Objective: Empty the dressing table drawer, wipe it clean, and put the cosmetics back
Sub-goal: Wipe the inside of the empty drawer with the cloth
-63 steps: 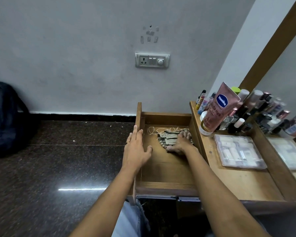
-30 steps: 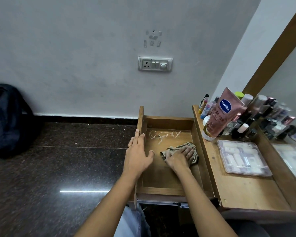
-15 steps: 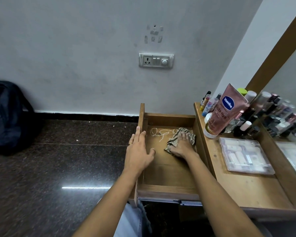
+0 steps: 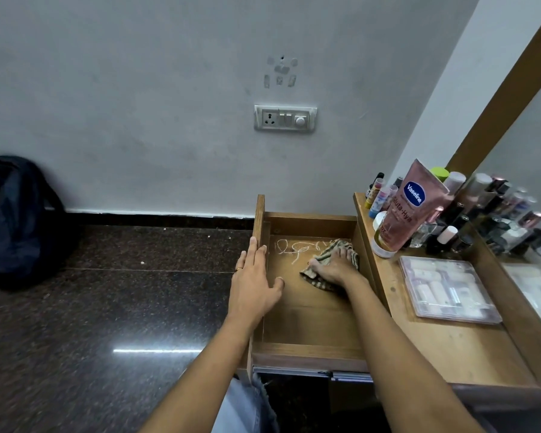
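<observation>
The wooden drawer point(image 4: 310, 326) stands pulled out to the left of the dressing table, its floor bare except for a white scribble mark point(image 4: 289, 246) near the back. My right hand point(image 4: 331, 267) presses flat on a striped green-brown cloth point(image 4: 324, 284) at the back right of the drawer floor. My left hand point(image 4: 255, 282) rests with straight fingers on the drawer's left wall, thumb inside. The cosmetics stand on the table top: a pink Vaseline tube point(image 4: 409, 207), several small bottles point(image 4: 469, 226) and a clear plastic case point(image 4: 447, 289).
The dressing table top point(image 4: 444, 348) runs along the right under a mirror with a wooden frame point(image 4: 506, 89). A dark backpack point(image 4: 16, 214) leans on the wall at the left. A switch and socket plate point(image 4: 285, 117) is on the wall. The floor is dark polished stone.
My right hand slid the cloth from the drawer's back to its middle, then back toward the far right corner. My left hand stayed on the left wall.
</observation>
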Action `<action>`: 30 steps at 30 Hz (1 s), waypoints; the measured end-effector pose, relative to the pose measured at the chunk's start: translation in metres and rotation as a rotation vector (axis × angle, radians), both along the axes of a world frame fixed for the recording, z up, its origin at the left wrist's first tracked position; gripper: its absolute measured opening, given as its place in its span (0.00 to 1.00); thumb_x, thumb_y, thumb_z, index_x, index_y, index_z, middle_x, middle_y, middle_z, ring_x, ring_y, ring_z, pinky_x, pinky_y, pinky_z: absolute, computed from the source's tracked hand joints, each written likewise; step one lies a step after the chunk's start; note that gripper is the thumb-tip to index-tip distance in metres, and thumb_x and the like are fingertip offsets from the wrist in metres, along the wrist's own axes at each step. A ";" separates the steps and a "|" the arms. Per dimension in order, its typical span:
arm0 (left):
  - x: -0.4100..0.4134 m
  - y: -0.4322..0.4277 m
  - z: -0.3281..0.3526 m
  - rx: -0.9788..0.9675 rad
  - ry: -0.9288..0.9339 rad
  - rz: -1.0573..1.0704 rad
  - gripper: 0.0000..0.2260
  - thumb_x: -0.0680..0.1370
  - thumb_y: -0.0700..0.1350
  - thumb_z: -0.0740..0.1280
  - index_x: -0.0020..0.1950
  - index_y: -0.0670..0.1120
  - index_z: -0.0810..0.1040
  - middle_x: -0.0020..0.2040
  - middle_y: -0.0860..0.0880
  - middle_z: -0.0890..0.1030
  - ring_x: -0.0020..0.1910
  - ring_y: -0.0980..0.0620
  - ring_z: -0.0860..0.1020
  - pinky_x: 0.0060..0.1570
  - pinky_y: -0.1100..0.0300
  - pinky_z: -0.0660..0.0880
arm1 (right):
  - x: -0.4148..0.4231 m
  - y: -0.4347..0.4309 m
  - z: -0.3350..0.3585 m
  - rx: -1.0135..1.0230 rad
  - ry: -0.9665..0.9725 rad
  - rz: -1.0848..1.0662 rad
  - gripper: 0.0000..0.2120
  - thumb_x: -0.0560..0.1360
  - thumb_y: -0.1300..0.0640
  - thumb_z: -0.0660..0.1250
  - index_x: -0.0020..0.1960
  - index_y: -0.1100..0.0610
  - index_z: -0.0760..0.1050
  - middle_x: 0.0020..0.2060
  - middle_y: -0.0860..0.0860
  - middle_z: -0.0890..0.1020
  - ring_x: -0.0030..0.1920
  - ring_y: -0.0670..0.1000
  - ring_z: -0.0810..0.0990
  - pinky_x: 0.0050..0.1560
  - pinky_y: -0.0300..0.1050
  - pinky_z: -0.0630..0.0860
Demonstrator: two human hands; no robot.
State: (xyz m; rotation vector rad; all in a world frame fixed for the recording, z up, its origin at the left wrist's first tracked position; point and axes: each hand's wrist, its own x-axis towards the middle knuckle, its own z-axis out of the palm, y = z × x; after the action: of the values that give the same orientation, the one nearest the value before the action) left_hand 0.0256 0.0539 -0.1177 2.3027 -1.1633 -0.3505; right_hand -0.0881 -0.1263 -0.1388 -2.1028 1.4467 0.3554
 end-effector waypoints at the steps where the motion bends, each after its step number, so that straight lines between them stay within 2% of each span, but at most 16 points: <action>1: 0.000 -0.001 0.000 -0.002 -0.002 0.005 0.34 0.77 0.55 0.65 0.78 0.49 0.55 0.80 0.53 0.45 0.78 0.47 0.52 0.74 0.52 0.56 | 0.004 -0.006 0.002 -0.004 -0.024 -0.005 0.45 0.77 0.35 0.56 0.78 0.63 0.39 0.77 0.57 0.39 0.77 0.55 0.38 0.76 0.50 0.43; 6: 0.000 -0.003 -0.002 0.013 -0.008 0.007 0.34 0.77 0.56 0.65 0.78 0.49 0.54 0.80 0.53 0.44 0.78 0.47 0.52 0.73 0.52 0.57 | 0.026 -0.003 -0.010 -0.147 0.038 -0.021 0.46 0.76 0.35 0.57 0.78 0.62 0.41 0.78 0.58 0.42 0.77 0.57 0.39 0.77 0.52 0.41; 9: 0.001 -0.002 -0.002 0.009 -0.008 0.007 0.34 0.77 0.56 0.65 0.78 0.49 0.54 0.80 0.53 0.44 0.78 0.47 0.52 0.73 0.51 0.57 | 0.032 0.014 -0.021 -0.208 -0.008 0.082 0.43 0.77 0.37 0.56 0.79 0.61 0.42 0.78 0.56 0.43 0.77 0.55 0.40 0.76 0.50 0.40; 15: 0.001 0.001 -0.001 -0.006 0.003 -0.006 0.34 0.76 0.54 0.65 0.78 0.48 0.55 0.80 0.52 0.45 0.77 0.46 0.53 0.73 0.50 0.59 | 0.018 0.052 -0.027 -0.189 -0.053 0.202 0.41 0.78 0.42 0.58 0.79 0.60 0.41 0.78 0.55 0.43 0.77 0.54 0.39 0.77 0.50 0.41; 22: 0.002 0.001 -0.001 -0.011 0.027 -0.018 0.33 0.77 0.53 0.65 0.78 0.48 0.55 0.80 0.52 0.45 0.78 0.46 0.53 0.73 0.50 0.59 | -0.017 0.036 -0.031 -0.110 0.057 0.003 0.44 0.78 0.38 0.56 0.78 0.61 0.36 0.77 0.57 0.37 0.77 0.55 0.36 0.77 0.51 0.39; 25: 0.002 -0.001 -0.001 -0.009 0.029 -0.015 0.33 0.77 0.54 0.65 0.78 0.49 0.54 0.80 0.53 0.44 0.78 0.46 0.52 0.73 0.50 0.58 | -0.011 0.019 -0.019 -0.033 0.009 -0.049 0.45 0.77 0.39 0.59 0.78 0.62 0.36 0.77 0.57 0.37 0.77 0.55 0.36 0.76 0.49 0.40; 30: 0.002 0.001 -0.005 -0.048 0.060 0.003 0.34 0.77 0.55 0.66 0.78 0.50 0.55 0.79 0.54 0.45 0.78 0.48 0.52 0.73 0.51 0.57 | 0.016 -0.005 -0.007 -0.064 -0.011 -0.066 0.45 0.76 0.40 0.60 0.78 0.61 0.38 0.77 0.56 0.39 0.77 0.55 0.37 0.76 0.49 0.40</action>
State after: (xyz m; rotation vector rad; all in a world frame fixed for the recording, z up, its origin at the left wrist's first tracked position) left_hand 0.0280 0.0547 -0.1231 2.2370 -1.1271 -0.3845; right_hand -0.0723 -0.1309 -0.1459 -2.0980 1.5359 0.2750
